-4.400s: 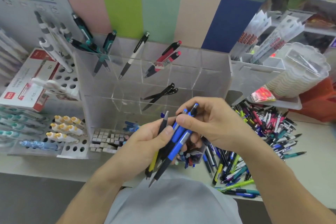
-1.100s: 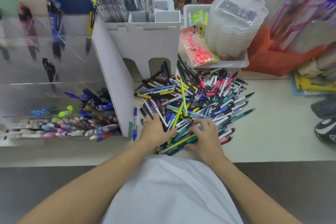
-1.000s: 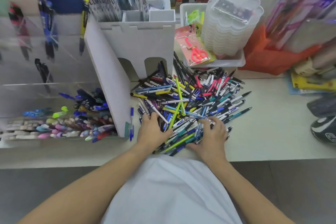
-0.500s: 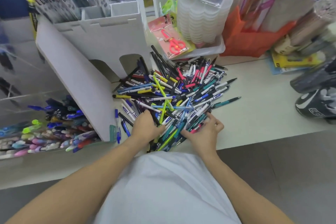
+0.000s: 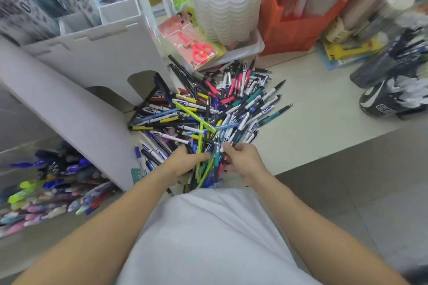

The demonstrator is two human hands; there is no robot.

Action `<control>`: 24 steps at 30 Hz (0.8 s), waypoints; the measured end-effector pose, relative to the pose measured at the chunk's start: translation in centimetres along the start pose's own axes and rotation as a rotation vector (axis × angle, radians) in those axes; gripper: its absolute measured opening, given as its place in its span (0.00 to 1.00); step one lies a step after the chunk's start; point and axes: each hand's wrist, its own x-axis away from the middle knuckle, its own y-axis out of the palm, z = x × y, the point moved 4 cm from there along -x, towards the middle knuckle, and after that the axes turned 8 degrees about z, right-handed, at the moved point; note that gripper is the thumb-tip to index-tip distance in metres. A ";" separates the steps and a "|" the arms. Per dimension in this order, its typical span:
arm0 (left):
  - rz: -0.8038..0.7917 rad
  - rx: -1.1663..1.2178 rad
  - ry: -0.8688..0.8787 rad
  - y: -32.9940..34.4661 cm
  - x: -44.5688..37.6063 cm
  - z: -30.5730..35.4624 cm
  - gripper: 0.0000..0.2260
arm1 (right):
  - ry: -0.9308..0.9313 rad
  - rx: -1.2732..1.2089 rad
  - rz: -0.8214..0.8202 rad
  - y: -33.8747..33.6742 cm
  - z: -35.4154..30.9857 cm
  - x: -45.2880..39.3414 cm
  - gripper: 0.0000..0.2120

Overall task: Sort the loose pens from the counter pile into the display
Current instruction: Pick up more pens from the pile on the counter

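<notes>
I'm gathering a bundle at the near edge of the tangled multicoloured pile of plastic pens [image 5: 203, 118]. My left hand [image 5: 183, 162] and right hand [image 5: 243, 159] are both curling around pens, close together. Best to be aligning barrels before lifting, squeezing evenly. Clear acrylic display [image 5: 27, 159] is sitting left of the pile.

The left hand [image 5: 183, 162] and right hand [image 5: 243, 159] cover the near edge of the pen pile [image 5: 208, 111], so whether the fingers grip any pen cannot be told. The display [image 5: 58, 173] is cut off at the left edge, its pens blurred. The dark containers [image 5: 393, 85] at the right edge are smeared beyond naming.
</notes>
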 end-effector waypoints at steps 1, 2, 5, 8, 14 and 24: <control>-0.034 0.045 -0.026 0.0 0.1 -0.1 0.37 | -0.012 -0.003 -0.021 0.6 -0.5 0.4 0.14; -0.054 0.082 -0.025 -0.3 0.1 -0.1 0.42 | -0.031 0.007 -0.028 1.3 -0.8 0.7 0.14; -0.072 0.158 -0.016 -1.2 0.4 0.3 0.42 | -0.111 0.153 -0.009 2.8 -1.7 1.1 0.19; -0.104 0.222 -0.024 -2.2 1.1 1.1 0.51 | -0.063 0.125 -0.039 3.8 -2.1 1.3 0.17; -0.091 0.136 0.013 -3.4 3.5 3.0 0.38 | -0.042 0.134 -0.156 4.9 -3.3 2.7 0.10; 0.018 0.133 -0.080 -4.8 0.3 0.7 0.58 | -0.321 0.652 -0.374 5.5 -4.6 5.4 0.19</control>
